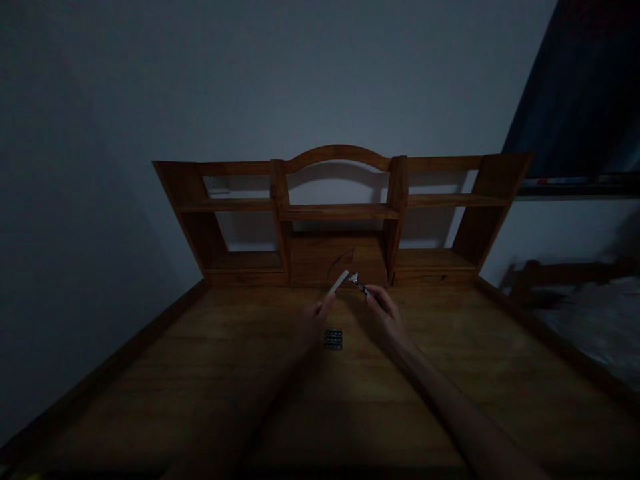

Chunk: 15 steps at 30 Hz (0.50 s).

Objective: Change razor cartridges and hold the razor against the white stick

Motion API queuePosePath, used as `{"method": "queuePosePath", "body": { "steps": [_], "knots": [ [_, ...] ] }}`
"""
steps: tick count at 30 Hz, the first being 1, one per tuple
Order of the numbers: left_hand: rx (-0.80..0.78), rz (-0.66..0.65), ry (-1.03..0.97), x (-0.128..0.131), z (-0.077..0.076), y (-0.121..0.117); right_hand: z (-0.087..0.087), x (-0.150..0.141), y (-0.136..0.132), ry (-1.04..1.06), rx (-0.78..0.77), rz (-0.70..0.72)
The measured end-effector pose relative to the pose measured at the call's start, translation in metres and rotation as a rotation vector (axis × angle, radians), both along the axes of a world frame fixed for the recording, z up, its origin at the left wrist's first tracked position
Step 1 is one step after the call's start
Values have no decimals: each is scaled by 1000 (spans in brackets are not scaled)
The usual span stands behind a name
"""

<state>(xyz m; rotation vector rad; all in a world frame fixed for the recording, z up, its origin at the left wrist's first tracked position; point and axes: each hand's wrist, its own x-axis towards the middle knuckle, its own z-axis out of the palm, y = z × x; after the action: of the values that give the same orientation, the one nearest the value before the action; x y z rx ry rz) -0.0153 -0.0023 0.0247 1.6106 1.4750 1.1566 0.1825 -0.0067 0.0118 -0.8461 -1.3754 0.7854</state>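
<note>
My left hand point(313, 319) is closed on the lower end of a flat pale strip point(339, 281) with a rounded tip, which slants up to the right. Opposite it, my right hand point(386, 311) grips the handle of what looks like a razor point(361, 285), dark and silver with a short, pale crosswise head. The razor's head is close to the strip's tip; whether they touch I cannot tell. On the desktop, just right of my left wrist, lies a small black block in three rows point(333, 339) with lighter marks.
The wooden desktop point(200, 373) spreads under both arms, with raised edges at its sides. A wooden shelf unit point(340, 212) with open compartments and low drawers stands along the back against a wall. At right are a dark window point(575, 100) and pale bedding point(595, 320). The light is dim.
</note>
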Motion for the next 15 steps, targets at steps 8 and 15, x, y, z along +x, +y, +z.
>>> {"method": "queuePosePath", "body": {
  "steps": [8, 15],
  "knots": [
    [19, 27, 27, -2, 2, -1, 1, 2, 1, -11, 5, -19],
    [13, 46, 35, -6, 3, -2, 8, 4, -4, -40, 34, -90]
  ]
}}
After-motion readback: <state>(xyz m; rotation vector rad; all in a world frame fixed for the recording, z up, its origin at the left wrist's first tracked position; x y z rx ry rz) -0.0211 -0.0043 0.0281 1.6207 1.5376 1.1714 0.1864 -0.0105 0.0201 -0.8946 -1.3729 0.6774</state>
